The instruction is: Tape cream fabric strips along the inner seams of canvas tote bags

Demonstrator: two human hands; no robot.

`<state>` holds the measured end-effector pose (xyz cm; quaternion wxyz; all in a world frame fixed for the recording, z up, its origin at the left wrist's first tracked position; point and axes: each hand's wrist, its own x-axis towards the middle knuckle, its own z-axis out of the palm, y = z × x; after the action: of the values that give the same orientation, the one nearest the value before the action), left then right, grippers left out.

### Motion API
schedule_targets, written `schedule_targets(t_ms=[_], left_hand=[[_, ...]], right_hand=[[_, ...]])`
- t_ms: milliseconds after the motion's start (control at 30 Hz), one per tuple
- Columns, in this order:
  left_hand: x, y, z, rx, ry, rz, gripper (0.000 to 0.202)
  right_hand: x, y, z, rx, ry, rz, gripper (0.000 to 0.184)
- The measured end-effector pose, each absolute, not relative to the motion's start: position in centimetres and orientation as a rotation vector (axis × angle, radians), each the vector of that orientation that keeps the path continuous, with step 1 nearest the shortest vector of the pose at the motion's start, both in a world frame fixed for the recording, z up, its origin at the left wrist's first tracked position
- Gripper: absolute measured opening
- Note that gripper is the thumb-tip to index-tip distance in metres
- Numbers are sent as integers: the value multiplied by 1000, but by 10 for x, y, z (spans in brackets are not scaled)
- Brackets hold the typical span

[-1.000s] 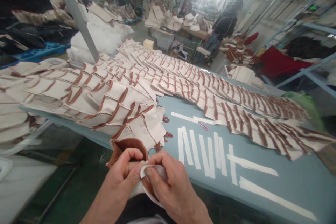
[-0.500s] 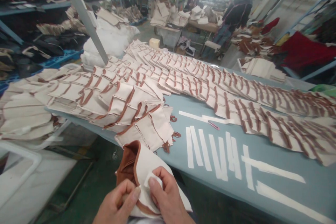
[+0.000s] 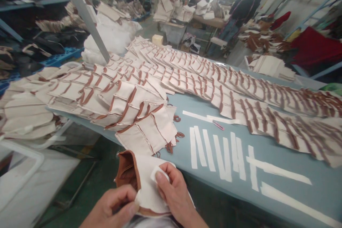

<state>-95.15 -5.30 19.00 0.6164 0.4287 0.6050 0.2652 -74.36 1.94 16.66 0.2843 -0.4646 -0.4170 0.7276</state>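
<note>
Both my hands hold one cream fabric piece with brown trim point(image 3: 145, 185) just below the near edge of the blue table point(image 3: 280, 199). My left hand point(image 3: 114, 208) pinches its lower left edge between thumb and fingers. My right hand point(image 3: 175, 196) grips its right side, thumb pressed on a folded cream corner. The piece's brown lining shows at its upper left. Just beyond it on the table lies the near end of a fanned stack of like pieces point(image 3: 144, 128).
Long overlapping rows of cream and brown pieces point(image 3: 240, 96) cover the table. Several white strips point(image 3: 216, 151) and a small pink tool point(image 3: 218, 125) lie on the bare blue surface. A grey post point(image 3: 82, 14) stands left. A person point(image 3: 240, 10) works at a far table.
The fabric piece has opened out from a bunched wad to a flatter panel. My hands have dropped lower in view and moved slightly apart; the camera has tilted up a little.
</note>
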Motion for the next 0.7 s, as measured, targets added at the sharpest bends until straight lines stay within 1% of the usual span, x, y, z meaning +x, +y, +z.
schedule_targets(t_ms=[100,200,300,367,567,700], left_hand=[[-944,-23,210,917,1286,733,64],[-932,3,232,866,1261,780,68],[-924,16,244,868,1238,802,66],[-919,19,247,877,1212,835,66],[-902,24,248,814,1194,857,70],[-896,24,247,808,1217,884,72]], right_hand=[[-724,31,202,-1264,-1297,1793,60],[-704,31,241,-1249,-1407,1733,55],[-698,22,264,-1259,-1493,1593,47],[-702,20,266,-1247,-1550,1455,40],[-719,27,252,-1106,-1659,996,22],[-722,34,252,-1128,-1674,885,19]])
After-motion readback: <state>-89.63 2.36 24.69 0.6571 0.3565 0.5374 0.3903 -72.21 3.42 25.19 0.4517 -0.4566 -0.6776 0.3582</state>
